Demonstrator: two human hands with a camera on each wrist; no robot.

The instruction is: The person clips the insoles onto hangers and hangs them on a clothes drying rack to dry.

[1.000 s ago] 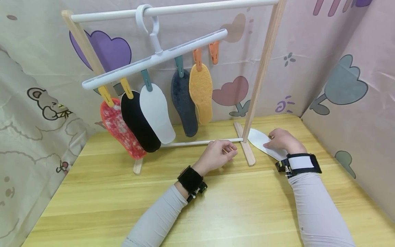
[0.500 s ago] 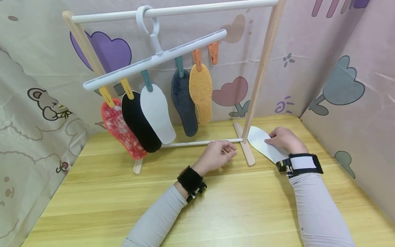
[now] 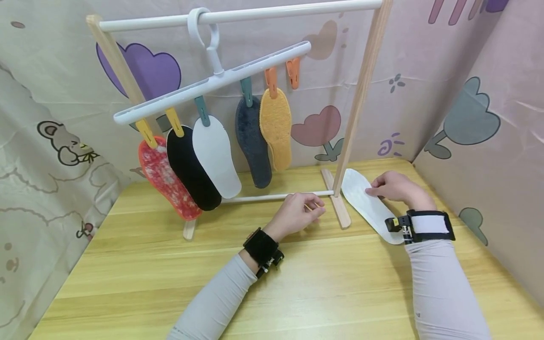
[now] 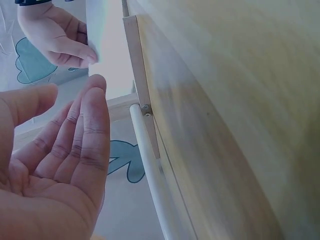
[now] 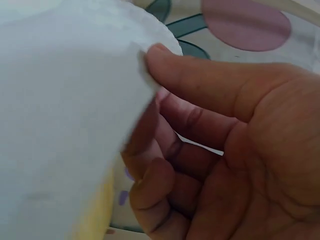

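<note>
My right hand (image 3: 393, 189) pinches the edge of a white insole (image 3: 367, 200) beside the rack's right foot; in the right wrist view the thumb lies on the insole's face (image 5: 75, 110) with the fingers behind it. My left hand (image 3: 297, 212) hovers near the rack's lower bar, fingers loosely bent with nothing between them, as the left wrist view of the palm (image 4: 60, 165) also shows. From the tilted white hanger (image 3: 221, 80) hang a red insole (image 3: 170, 179), a black insole (image 3: 193, 167), another white insole (image 3: 216, 158), a dark grey insole (image 3: 253, 141) and a yellow insole (image 3: 276, 130), each in a clip.
An orange clip (image 3: 293, 73) at the hanger's right end holds nothing. The wooden rack upright (image 3: 361, 99) and its foot (image 3: 340, 210) stand between my hands. Patterned cloth (image 3: 480, 156) closes off the back and sides of the wooden table (image 3: 323, 283).
My right hand has shifted slightly right, and the white insole has turned so more of its face and its near end show. The left hand stays put.
</note>
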